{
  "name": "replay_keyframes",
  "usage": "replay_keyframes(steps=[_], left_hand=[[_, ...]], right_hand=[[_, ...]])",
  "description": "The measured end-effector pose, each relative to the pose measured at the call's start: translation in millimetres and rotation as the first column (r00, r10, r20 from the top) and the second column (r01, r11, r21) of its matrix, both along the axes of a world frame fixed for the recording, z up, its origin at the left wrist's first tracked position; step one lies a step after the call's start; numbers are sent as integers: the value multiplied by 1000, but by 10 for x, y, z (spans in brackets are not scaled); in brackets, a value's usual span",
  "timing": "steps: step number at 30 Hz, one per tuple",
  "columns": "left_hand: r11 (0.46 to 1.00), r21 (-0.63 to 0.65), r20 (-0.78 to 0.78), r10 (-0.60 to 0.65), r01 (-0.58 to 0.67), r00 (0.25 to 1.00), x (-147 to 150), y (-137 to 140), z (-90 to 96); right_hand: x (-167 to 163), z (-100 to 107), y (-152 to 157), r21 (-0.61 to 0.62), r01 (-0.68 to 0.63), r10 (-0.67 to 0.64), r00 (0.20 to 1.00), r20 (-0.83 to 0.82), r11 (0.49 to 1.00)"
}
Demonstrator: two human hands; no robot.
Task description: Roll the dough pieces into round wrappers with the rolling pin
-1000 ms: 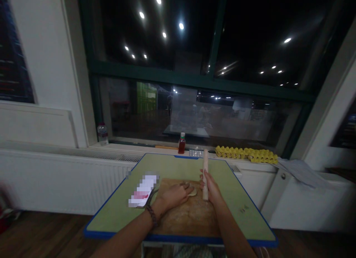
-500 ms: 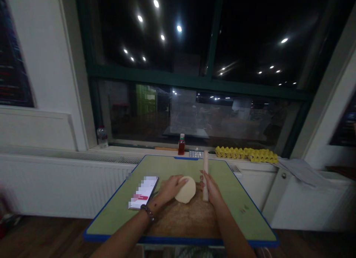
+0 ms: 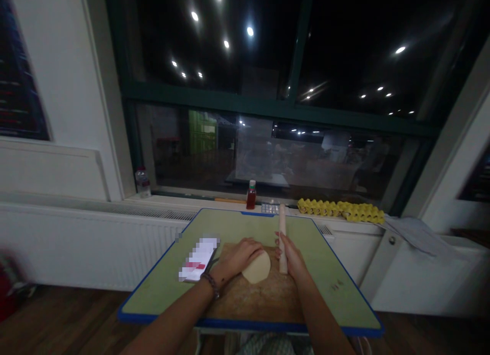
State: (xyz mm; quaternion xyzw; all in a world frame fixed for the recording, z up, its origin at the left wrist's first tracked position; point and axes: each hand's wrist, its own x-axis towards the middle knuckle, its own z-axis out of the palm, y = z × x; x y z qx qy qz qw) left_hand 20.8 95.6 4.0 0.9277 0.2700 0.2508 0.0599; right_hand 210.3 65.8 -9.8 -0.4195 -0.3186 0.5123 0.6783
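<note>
A flat round sheet of dough lies on a wooden board in the middle of the small table. Over its upper left edge rests my left hand, palm down, the fingers stretched out on the dough and hiding part of it. That wrist wears a beaded bracelet. To the right of the dough, apart from it, my right hand is closed around a pale rolling pin. The pin points away from me, its near end close to the board.
A phone lies left of the board on the green table. Along the windowsill are a clear bottle, a small bottle of red liquid and yellow egg trays. White radiators stand behind the table.
My left hand has turned over the dough, from thumb on top to fingers laid across its edge. The rolling pin stays in my right hand at nearly the same spot. The view has shifted slightly.
</note>
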Motion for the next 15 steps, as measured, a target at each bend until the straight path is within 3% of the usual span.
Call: replay_keyframes(steps=[4, 7, 11, 15], left_hand=[[992, 60, -132, -105, 113, 986, 52, 32, 165], [990, 86, -146, -95, 108, 985, 49, 0, 237], [997, 59, -104, -52, 58, 993, 47, -114, 157], [983, -45, -151, -181, 176, 972, 58, -229, 6]], right_hand=[[0, 25, -9, -15, -5, 5, 999, -45, 1000], [-3, 38, -19, -29, -4, 4, 1000, -21, 1000], [-21, 46, -28, -37, 1, -2, 999, -42, 999], [-37, 47, -21, -39, -20, 17, 997, -69, 999]])
